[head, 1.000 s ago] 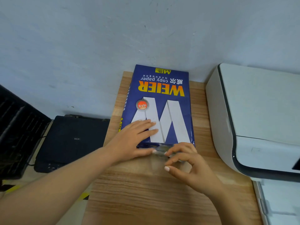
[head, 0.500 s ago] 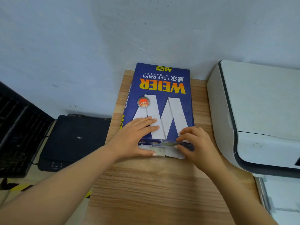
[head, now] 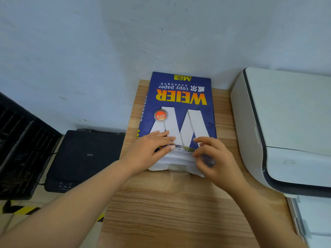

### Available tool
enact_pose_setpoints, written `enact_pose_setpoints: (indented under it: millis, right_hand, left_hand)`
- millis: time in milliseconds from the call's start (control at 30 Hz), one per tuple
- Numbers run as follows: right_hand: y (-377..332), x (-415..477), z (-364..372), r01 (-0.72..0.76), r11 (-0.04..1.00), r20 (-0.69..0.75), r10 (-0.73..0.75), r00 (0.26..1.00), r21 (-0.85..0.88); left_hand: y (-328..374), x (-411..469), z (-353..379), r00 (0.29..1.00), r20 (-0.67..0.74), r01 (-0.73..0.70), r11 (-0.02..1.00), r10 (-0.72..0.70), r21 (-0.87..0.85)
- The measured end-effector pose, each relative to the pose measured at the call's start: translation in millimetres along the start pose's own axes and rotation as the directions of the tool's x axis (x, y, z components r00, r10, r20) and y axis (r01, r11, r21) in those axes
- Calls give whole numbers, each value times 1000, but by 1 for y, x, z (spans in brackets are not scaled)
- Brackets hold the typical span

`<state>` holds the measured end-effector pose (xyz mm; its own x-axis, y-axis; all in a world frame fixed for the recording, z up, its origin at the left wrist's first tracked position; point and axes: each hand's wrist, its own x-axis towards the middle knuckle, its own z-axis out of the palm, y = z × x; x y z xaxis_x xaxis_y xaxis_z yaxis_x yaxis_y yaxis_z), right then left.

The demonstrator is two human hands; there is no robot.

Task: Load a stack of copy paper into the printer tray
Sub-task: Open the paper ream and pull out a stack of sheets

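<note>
A blue ream of copy paper [head: 180, 104] marked WEIER lies flat on the wooden table [head: 170, 212], its far end against the wall. My left hand [head: 152, 149] presses flat on the ream's near left corner. My right hand [head: 213, 156] pinches the wrapper flap [head: 177, 161] at the near end, which is folded down toward me and shows its white inside. The white printer [head: 286, 126] stands to the right of the ream, and its pale tray [head: 313, 221] juts out at the lower right.
A black device marked DCP [head: 86, 156] sits on the floor left of the table. A black slatted rack [head: 19, 145] stands further left. Yellow-black tape [head: 21, 210] marks the floor. The wall [head: 125, 42] rises right behind the table.
The wrapper's near end has come open: the flap now hangs down toward me, showing more white. My right hand moved from the table edge up onto the flap. My left hand stayed put.
</note>
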<state>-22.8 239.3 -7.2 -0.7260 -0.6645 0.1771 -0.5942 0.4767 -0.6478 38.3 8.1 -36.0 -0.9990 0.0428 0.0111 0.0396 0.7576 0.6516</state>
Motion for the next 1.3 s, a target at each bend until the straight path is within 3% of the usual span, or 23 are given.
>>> enact_pose_setpoints:
  millis: [133, 267, 600, 967, 1300]
  right_hand:
    - [4, 1, 8, 111, 973, 79, -97, 992, -200]
    - [7, 7, 12, 131, 949, 63, -118, 991, -287]
    - [9, 15, 7, 166, 928, 149, -123, 981, -332]
    - [9, 22, 3, 155, 931, 192, -94, 977, -330]
    - [7, 22, 0, 135, 939, 216, -68, 974, -315]
  left_hand:
    - [5, 2, -6, 989, 24, 144, 990, -144, 2]
    - [9, 4, -11, 990, 11, 137, 990, -137, 25]
    - [6, 5, -11, 990, 9, 137, 990, -137, 23]
    - [3, 4, -18, 997, 63, 33, 998, -36, 46]
    - [1, 9, -17, 993, 87, 72, 996, -76, 47]
